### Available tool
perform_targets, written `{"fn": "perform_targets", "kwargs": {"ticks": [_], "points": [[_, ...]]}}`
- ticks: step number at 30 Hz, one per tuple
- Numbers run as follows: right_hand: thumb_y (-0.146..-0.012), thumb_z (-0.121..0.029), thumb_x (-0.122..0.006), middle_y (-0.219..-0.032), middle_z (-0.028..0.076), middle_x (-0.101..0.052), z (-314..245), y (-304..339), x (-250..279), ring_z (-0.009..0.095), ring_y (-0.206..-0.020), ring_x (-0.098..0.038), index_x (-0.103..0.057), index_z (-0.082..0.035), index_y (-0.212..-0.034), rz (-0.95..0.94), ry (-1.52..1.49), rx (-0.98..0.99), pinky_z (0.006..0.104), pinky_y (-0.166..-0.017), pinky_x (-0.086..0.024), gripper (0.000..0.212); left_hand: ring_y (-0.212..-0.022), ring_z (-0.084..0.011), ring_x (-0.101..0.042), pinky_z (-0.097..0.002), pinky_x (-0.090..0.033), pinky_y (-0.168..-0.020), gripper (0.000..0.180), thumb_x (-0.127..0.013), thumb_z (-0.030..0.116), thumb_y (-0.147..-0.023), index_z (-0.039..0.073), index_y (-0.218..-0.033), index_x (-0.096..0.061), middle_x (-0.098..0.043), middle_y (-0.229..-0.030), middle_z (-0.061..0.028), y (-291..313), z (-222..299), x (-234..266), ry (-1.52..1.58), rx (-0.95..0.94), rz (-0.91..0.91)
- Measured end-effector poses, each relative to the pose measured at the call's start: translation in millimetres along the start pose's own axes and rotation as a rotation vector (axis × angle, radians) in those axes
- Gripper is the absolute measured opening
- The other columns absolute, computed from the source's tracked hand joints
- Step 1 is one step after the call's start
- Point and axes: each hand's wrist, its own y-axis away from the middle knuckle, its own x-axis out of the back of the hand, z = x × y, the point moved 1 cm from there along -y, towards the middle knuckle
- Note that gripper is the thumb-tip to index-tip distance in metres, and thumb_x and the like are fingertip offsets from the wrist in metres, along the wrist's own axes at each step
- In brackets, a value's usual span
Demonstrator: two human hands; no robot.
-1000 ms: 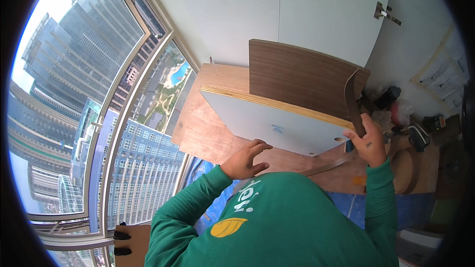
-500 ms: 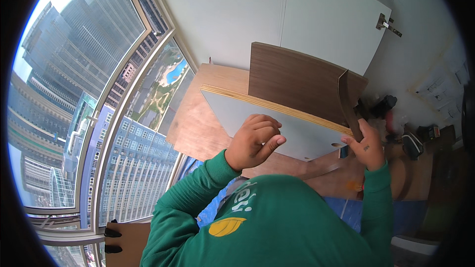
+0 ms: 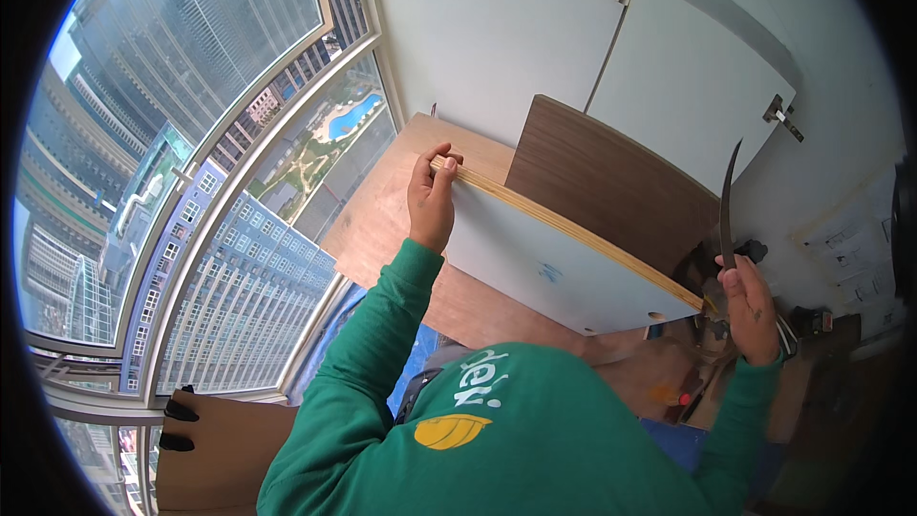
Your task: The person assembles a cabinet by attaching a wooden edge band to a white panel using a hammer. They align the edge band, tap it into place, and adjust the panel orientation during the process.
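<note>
My left hand [image 3: 433, 199] is closed over the left end of a white-faced plywood panel [image 3: 525, 247], its fingers wrapped round the bare layered top edge. The panel stands on its long side, with two round holes low at its right end. My right hand [image 3: 749, 310], near the panel's right end, pinches a thin, curved dark brown edge banding strip [image 3: 727, 210]. The strip's upper part rises free above the fingers. Where its lower part runs is hard to make out.
Behind the panel stands a brown wood-grain board [image 3: 611, 172], on a plywood worktop [image 3: 377, 201]. A white door with hinges [image 3: 693, 76] is at the back right. Tall windows [image 3: 287, 153] line the left. Cluttered tools lie at right, and blue sheeting [image 3: 417, 363] shows below.
My left hand has moved from in front of the panel to its left end and taken hold there. My right hand has shifted right, carrying the strip away from the panel edge.
</note>
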Motion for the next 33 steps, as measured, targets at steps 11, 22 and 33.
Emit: {"fn": "perform_targets", "kwargs": {"ticks": [11,22,33], "points": [[-0.109,-0.037,-0.062,-0.161,0.022,-0.051,-115.7,-59.4,16.3,0.033,-0.146,-0.053,-0.037,-0.002,-0.166,-0.054,0.186,0.278,0.0415,-0.121,-0.039,0.072,-0.112,-0.0171,-0.064,-0.0301,-0.049,-0.102,0.040,-0.059,0.021,-0.109,-0.001,-0.143,-0.062,-0.072,-0.121,-0.0087,-0.9,-7.1,-0.3,0.202,-0.038,0.022],[-0.101,-0.032,-0.073,-0.153,0.031,-0.055,-132.3,-85.4,-60.9,0.045,-0.143,-0.054,-0.038,-0.003,-0.165,-0.381,0.159,0.228,0.0456,-0.118,-0.044,0.078,-0.103,-0.0164,-0.072,-0.0320,-0.057,-0.096,0.027,-0.082,0.012,-0.098,-0.001,-0.120,-0.073,-0.076,-0.108,-0.0078,11.0,-2.1,1.5,0.095,-0.135,0.237],[-0.094,-0.024,-0.080,-0.147,0.032,-0.059,-101.5,-88.9,-109.2,0.049,-0.134,-0.059,-0.039,0.000,-0.161,-0.476,0.194,0.224,0.0489,-0.112,-0.049,0.082,-0.088,-0.0172,-0.075,-0.0317,-0.060,-0.082,0.016,-0.075,0.010,-0.097,0.000,-0.108,-0.080,-0.080,-0.101,-0.0110,1.4,21.2,21.4,-0.133,-0.117,0.188]]}}
